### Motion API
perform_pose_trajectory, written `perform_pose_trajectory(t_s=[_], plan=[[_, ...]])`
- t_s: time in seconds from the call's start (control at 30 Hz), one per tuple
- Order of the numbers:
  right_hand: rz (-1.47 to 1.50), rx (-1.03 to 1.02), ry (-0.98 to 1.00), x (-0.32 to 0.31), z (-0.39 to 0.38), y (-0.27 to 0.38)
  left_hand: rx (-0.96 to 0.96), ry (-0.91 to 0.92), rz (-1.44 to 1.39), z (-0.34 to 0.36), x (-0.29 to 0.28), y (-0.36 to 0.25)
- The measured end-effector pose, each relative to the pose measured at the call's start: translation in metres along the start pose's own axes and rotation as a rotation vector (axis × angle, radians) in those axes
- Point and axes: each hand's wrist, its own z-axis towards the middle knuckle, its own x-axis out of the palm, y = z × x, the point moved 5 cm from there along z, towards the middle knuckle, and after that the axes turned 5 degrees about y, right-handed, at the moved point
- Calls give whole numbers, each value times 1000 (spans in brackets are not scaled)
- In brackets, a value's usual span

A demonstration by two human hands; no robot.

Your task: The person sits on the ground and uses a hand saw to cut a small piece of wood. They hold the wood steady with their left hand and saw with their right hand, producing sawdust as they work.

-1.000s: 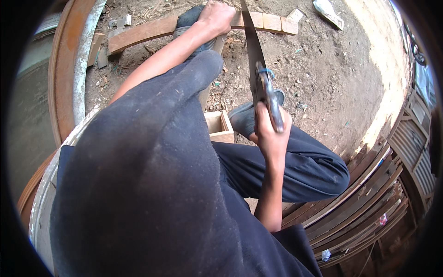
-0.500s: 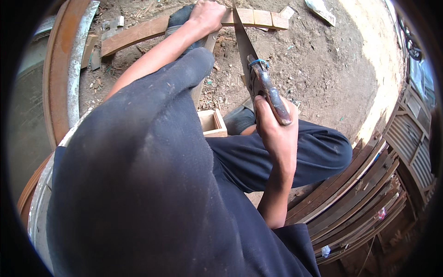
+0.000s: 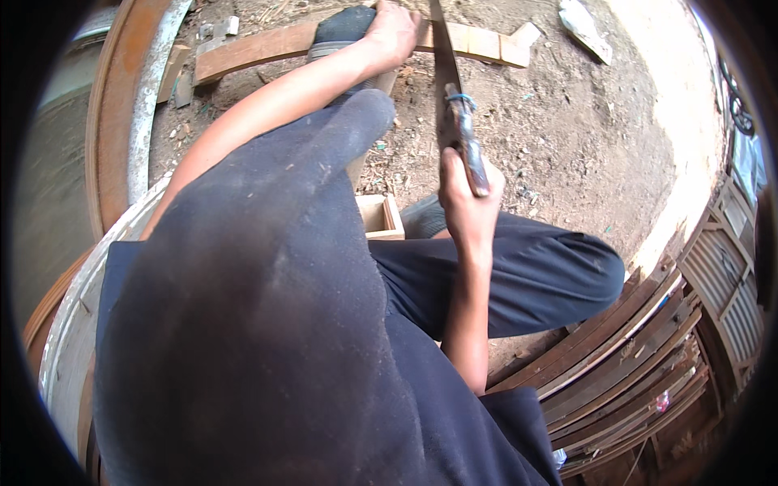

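My right hand (image 3: 470,194) is closed round the dark, worn handle of a hand saw (image 3: 448,77), which has a blue tie near the blade's base. The saw's blade points away from me and crosses a long wooden board (image 3: 259,53); its far tip runs out at the top edge. Just left of the blade, my left hand (image 3: 395,34) grips the board with bent fingers, partly cut off by the picture's edge. Pressed on the board beside that hand is my foot in a dark sock (image 3: 344,28). Crosswise pencil-like lines mark the board's right end.
Between my legs stands a small open wooden box (image 3: 381,215). Stacked long timber strips (image 3: 616,356) lie at the lower right. Brown and white-edged boards (image 3: 117,113) lean on the left. A pale flat scrap (image 3: 585,31) rests on the dirt ground (image 3: 567,121).
The saw has turned more upright, and its handle and my right hand have shifted slightly left. My left hand stays on the board; the whole view has moved a little.
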Motion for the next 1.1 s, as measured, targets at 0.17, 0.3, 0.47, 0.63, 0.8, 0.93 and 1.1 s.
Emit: perform_pose_trajectory(t_s=[0.17, 0.3, 0.47, 0.63, 0.8, 0.93, 1.1], plan=[[-91, 15, 6, -25, -40, -9, 0, 30, -17, -12, -16, 7], [-101, -56, -34, -4, 25, -4, 45, 37, 47, -1, -11, -3], [-194, -125, 28, -1, -6, -2, 68, 93, -36, -11, -25, 12], [-66, -66, -122, -2, -9, -17, 77, 72, 47, 6, -12, -12], [-90, -236, -131, 28, 44, -9, 78, 135, 6, -6, -25, -3], [-128, -256, -67, 22, -14, -37, 55, 95, 73, -4, 6, 11], [-108, -284, -77, 26, 19, -23, 106, 202, 95, -13, -17, 10]])
